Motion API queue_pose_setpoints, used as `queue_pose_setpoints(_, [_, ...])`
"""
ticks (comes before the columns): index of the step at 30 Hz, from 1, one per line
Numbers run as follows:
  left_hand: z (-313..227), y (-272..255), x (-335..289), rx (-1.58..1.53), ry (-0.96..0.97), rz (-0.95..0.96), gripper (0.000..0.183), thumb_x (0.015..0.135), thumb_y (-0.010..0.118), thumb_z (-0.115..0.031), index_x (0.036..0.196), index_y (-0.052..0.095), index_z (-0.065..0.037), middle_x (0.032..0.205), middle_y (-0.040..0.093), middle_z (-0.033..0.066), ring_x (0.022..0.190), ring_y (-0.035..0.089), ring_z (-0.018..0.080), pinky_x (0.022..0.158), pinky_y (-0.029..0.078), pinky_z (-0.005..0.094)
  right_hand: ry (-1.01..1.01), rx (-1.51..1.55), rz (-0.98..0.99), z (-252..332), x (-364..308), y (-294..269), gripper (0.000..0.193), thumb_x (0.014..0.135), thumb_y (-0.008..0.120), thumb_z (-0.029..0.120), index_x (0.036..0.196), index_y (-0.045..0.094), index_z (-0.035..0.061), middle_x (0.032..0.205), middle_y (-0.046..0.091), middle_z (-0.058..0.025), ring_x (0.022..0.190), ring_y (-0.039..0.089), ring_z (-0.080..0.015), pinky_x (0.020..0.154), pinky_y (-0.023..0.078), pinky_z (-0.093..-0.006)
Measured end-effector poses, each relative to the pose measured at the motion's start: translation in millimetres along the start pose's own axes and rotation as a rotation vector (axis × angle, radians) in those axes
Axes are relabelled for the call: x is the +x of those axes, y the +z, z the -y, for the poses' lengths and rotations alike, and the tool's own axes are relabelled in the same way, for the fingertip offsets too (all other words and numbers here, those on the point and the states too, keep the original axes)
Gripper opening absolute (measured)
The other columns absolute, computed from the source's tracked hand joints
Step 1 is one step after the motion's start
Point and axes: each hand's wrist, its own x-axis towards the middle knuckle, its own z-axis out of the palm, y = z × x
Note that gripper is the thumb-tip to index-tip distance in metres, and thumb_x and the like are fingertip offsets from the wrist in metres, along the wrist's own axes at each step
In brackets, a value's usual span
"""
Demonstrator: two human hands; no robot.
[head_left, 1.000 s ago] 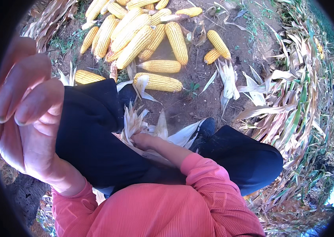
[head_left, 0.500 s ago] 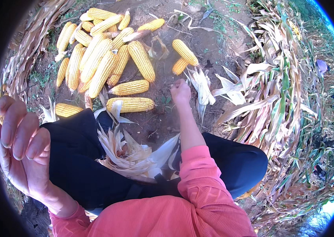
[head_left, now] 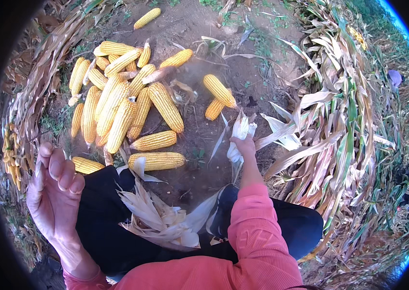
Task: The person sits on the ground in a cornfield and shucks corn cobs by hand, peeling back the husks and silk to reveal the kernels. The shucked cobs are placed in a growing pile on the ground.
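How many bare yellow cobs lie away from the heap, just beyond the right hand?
2: the upper cob slants across; the lower cob is partly hidden beneath it. Pale husks at the right hand may hide more.

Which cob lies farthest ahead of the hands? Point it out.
The lone yellow cob at the top, beyond the pile; no other cob touches it.

A finely ribbed pink long-sleeved top (head_left: 185,275), dark navy trousers (head_left: 298,227) and what seems a dark shoe (head_left: 223,208).
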Motion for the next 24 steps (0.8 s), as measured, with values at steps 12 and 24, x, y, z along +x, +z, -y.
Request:
queue_pose_setpoints(12, [61.7, 36.7, 64.5, 0.386, -0.063, -0.096, 0.045, 0.083, 0.068, -0.029, 0.119, 0.054, -0.006, 0.106, 0.059, 0.0056, 0.103, 0.053, 0.0170, 0.090, 0.041, 0.0344, -0.575, 0.892, 0.319, 164.9, -171.0, -77.7, 0.063, 0.065, 0.075, 0.015, 0.119, 0.047, -0.0043, 0.105, 0.061, -0.0131, 0.094, 0.059, -0.0212, 0.083, 0.046, -0.0329])
queue_pose_setpoints(24, [92.8, 96.8, 142.2, 0.112, -0.085, 0.020, 0.030, 0.099, 0.042, -0.030, 0.107, 0.054, -0.003, 0.091, 0.063, 0.0099, 0.083, 0.061, 0.0183, 0.076, 0.052, 0.0334, -0.933, 0.574, 0.174, 218.0, -256.1, -184.8, 0.073, 0.061, 0.079, 0.021, 0.120, 0.044, -0.0034, 0.108, 0.059, -0.0168, 0.100, 0.058, -0.0242, 0.088, 0.045, -0.0350])
